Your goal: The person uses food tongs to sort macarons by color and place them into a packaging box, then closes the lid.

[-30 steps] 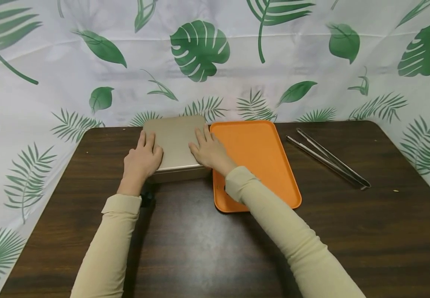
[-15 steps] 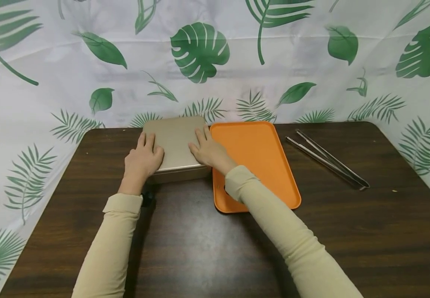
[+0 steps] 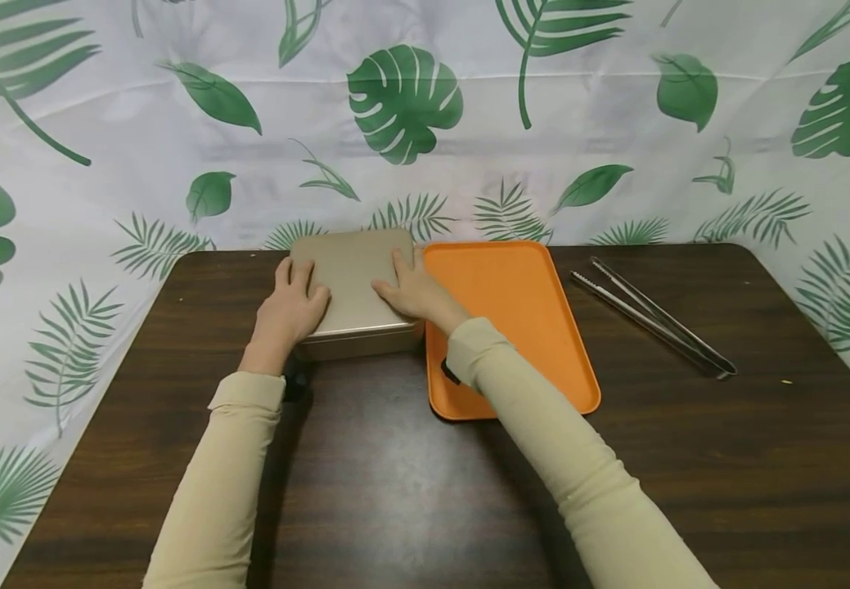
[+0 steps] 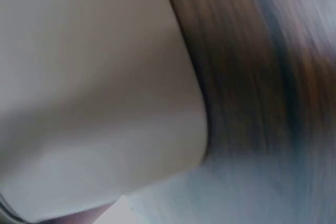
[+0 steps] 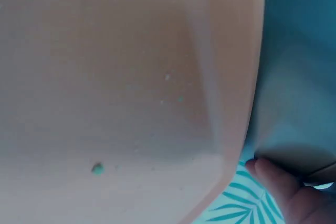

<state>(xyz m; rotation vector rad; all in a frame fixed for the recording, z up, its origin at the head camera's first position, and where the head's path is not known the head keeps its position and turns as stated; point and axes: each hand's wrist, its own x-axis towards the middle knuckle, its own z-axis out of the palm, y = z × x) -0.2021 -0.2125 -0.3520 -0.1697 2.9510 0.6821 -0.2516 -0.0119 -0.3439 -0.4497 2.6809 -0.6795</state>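
Observation:
A beige metal tin (image 3: pixel 354 278) with its lid on stands at the back of the table, left of an orange tray (image 3: pixel 505 294). My left hand (image 3: pixel 292 307) grips the tin's left edge, the thumb and a finger on the lid top. On the opposite edge my right hand (image 3: pixel 420 290) holds the tin with thumb and index finger on top and other fingers down its side. The right wrist view shows those fingers (image 5: pixel 278 182) by the tin's side. In the left wrist view the tin's side wall (image 4: pixel 105 103) fills much of the picture; most of that hand is hidden.
Metal tongs (image 3: pixel 653 319) lie on the dark wooden table (image 3: pixel 388 491), right of the tray. Small green crumbs (image 5: pixel 97 168) dot the tray in the right wrist view. Behind the table hangs a white leaf-print cloth (image 3: pixel 263 196).
The fingers of my right hand have shifted from lying on the lid to bending over its right edge. The left hand's fingers have bent slightly more. The tin looks unmoved on the table.

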